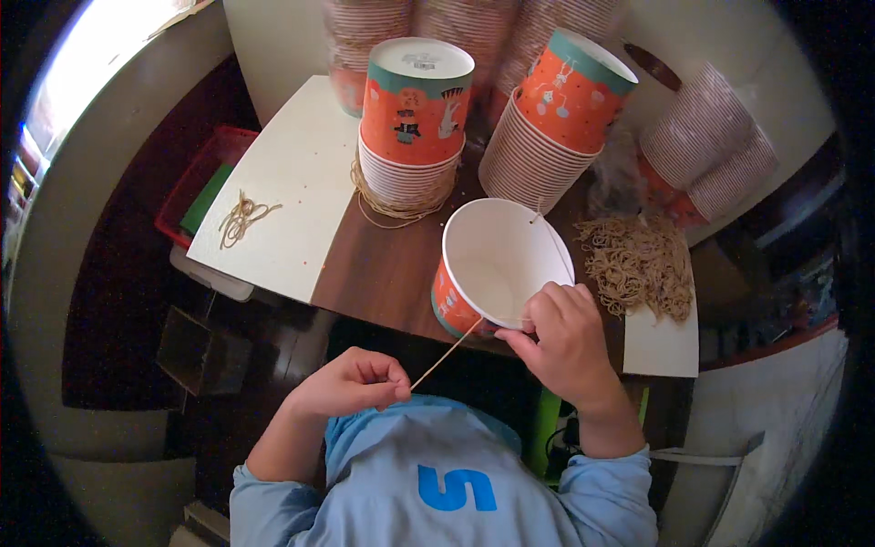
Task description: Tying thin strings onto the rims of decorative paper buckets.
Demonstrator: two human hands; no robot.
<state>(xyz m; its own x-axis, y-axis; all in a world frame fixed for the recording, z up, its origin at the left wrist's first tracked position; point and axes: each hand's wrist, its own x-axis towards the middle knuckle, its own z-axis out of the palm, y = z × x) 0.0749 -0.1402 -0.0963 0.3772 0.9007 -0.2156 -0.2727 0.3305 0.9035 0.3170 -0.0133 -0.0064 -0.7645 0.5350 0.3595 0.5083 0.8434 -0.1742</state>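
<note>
While the right hand [567, 339] grips the near rim of the tilted paper cup [499, 264], the left hand [351, 383] pinches shut on a tan elastic string [447, 356]. That string runs taut, up and rightward from the left hand to the cup. Beyond both hands, cup stacks [415, 128] and loose bands [638, 264] crowd the brown desk [383, 264].

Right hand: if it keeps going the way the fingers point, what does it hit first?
The right hand points up and left, thumb and fingers already on the near rim of the open cup. Straight on, it would probably go into the cup's mouth and meet the white inner wall first, though depth is hard to judge.
</note>
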